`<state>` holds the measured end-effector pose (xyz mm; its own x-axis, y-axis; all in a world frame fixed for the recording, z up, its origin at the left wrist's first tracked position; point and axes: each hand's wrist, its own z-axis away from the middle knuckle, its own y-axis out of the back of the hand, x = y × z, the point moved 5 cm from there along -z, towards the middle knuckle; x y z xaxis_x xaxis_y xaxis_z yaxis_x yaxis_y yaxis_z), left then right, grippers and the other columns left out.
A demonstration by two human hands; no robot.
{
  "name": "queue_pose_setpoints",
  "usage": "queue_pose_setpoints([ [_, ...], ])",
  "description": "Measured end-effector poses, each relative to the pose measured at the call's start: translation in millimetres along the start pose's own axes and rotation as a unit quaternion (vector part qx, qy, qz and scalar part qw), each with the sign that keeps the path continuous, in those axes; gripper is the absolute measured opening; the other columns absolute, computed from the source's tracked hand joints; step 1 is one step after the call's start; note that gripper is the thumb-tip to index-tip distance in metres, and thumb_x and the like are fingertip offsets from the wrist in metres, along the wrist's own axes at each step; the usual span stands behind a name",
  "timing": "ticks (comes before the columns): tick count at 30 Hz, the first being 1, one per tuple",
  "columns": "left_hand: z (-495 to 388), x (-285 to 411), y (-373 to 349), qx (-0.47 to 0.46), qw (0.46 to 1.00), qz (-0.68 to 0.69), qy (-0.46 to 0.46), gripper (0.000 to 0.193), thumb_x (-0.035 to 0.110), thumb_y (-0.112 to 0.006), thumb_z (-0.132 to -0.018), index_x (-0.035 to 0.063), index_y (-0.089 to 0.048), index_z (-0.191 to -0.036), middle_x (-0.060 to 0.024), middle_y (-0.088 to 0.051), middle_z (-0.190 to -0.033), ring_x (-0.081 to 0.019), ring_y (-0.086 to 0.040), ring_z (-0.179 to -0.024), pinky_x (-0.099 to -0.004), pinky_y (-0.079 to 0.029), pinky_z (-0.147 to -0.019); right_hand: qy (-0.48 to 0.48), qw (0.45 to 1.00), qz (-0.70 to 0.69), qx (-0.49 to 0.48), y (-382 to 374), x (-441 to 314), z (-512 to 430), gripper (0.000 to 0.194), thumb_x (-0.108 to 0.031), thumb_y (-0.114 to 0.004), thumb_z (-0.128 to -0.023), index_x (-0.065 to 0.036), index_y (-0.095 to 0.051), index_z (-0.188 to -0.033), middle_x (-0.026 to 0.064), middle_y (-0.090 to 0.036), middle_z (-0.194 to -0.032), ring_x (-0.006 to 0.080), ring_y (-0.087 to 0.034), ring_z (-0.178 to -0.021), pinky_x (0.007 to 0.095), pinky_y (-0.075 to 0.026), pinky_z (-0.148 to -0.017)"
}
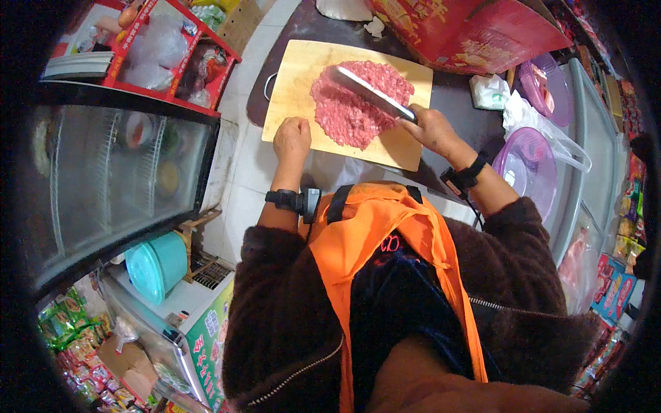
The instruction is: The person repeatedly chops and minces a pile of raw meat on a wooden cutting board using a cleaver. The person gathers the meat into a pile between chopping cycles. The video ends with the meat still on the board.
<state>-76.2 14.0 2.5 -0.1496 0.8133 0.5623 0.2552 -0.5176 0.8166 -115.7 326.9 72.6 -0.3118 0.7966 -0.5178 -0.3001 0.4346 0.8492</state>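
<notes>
Minced meat lies spread in a flat mass on a wooden cutting board, which rests on a dark table. My right hand grips the handle of a kitchen knife; its broad blade lies over the meat, pointing up and left, and hides part of it. At the near left edge of the board is my left hand, curled into a loose fist beside the meat, with no object visible in it. A metal handle shows at the board's left side.
A large red carton stands behind the board. To the right are a tissue pack, a white plastic bag, a purple basin and another holding meat. A glass-fronted fridge stands on the left.
</notes>
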Motion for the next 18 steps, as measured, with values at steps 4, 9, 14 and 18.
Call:
queue_pose_setpoints([
  [4,1.4,-1.2,-2.0,-0.005,1.0,-0.001,0.0,0.024,0.027,-0.06,-0.089,0.006,-0.072,-0.089,-0.0157,-0.068,-0.091,-0.0362,-0.065,-0.084,-0.0445,-0.051,-0.075,-0.019,0.998,-0.035,0.045,6.7,0.4,0.1,0.036,-0.036,-0.063,-0.091,-0.002,-0.059,-0.103,0.0262,-0.065,-0.083,0.0452,-0.064,-0.078,0.0512,-0.051,-0.068],
  [9,0.0,1.3,-0.8,0.006,0.999,0.001,-0.032,0.02,0.023,-0.062,-0.087,0.005,-0.071,-0.087,-0.0147,-0.068,-0.09,-0.0353,-0.065,-0.085,-0.0439,-0.051,-0.075,-0.017,1.0,0.024,0.0,6.0,-0.5,-2.0,0.034,-0.033,-0.063,-0.091,-0.002,-0.06,-0.103,0.0255,-0.066,-0.084,0.0453,-0.064,-0.078,0.0493,-0.051,-0.068],
  [14,3.6,0.3,-0.1,0.016,0.999,0.014,-0.038,0.02,0.021,-0.063,-0.087,0.0036,-0.071,-0.087,-0.0164,-0.068,-0.09,-0.0363,-0.065,-0.084,-0.044,-0.051,-0.074,-0.032,0.993,-0.075,0.09,12.7,10.0,2.0,0.035,-0.035,-0.062,-0.091,-0.002,-0.06,-0.101,0.0262,-0.065,-0.083,0.0443,-0.064,-0.08,0.0507,-0.05,-0.068],
  [18,1.2,-0.5,-2.2,0.001,0.999,-0.01,-0.036,0.018,0.021,-0.062,-0.086,0.0048,-0.07,-0.083,-0.0144,-0.067,-0.088,-0.035,-0.065,-0.083,-0.0448,-0.052,-0.074,0.019,0.999,0.045,-0.012,0.7,8.0,-2.8,0.039,-0.039,-0.064,-0.09,-0.001,-0.06,-0.099,0.0266,-0.064,-0.08,0.0457,-0.063,-0.076,0.051,-0.049,-0.066],
])
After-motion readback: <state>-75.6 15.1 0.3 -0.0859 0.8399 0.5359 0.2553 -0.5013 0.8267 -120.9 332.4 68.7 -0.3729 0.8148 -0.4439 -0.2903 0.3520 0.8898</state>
